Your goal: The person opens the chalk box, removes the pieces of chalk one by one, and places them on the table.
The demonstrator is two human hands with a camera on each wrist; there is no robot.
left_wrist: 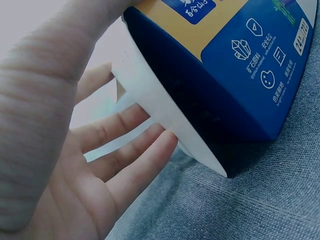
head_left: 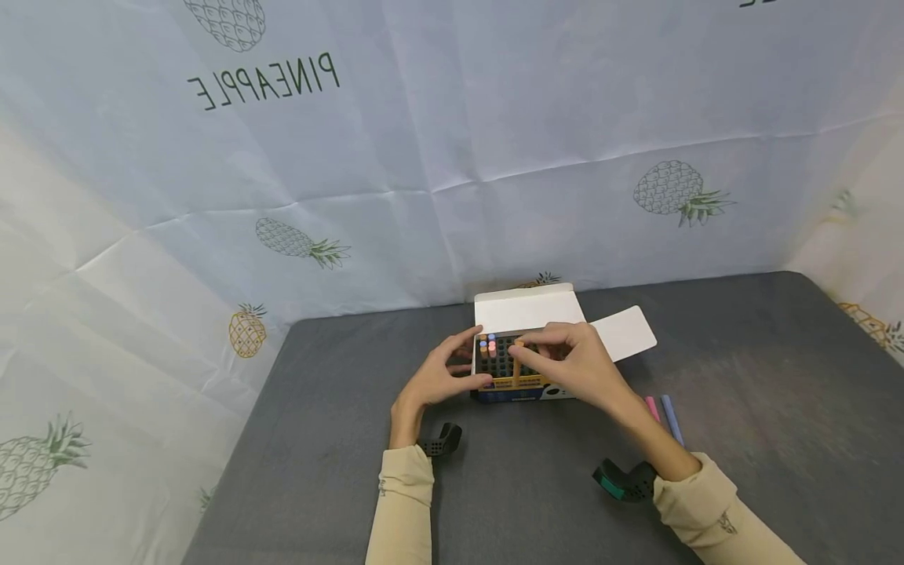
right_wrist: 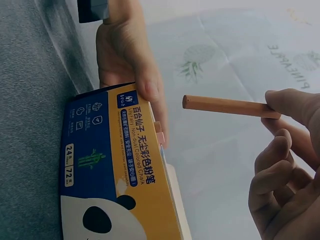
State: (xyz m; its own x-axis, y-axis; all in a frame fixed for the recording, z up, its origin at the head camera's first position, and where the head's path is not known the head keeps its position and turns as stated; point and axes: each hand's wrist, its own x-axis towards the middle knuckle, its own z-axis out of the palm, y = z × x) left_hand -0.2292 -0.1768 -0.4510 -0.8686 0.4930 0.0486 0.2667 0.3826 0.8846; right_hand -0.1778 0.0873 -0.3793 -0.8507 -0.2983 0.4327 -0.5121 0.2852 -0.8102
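Note:
An open chalk box (head_left: 510,396), blue and yellow with a panda on its front, stands on the table with its white lid (head_left: 528,310) raised at the back. My left hand (head_left: 436,378) holds the box by its left end, thumb at the front edge and fingers by the white side flap (left_wrist: 150,95). Between thumb and fingertip, my right hand (head_left: 582,365) pinches one end of an orange chalk stick (right_wrist: 225,106). That stick hangs upright over the front of the box's black holed insert. Several orange, blue and pink chalks (head_left: 483,346) sit in the insert's left holes.
On the dark grey table (head_left: 325,439), a pink chalk (head_left: 652,408) and a blue chalk (head_left: 672,420) lie beside my right forearm. A white side flap (head_left: 628,333) sticks out at the box's right. Behind the table hangs a pineapple-print cloth (head_left: 395,133).

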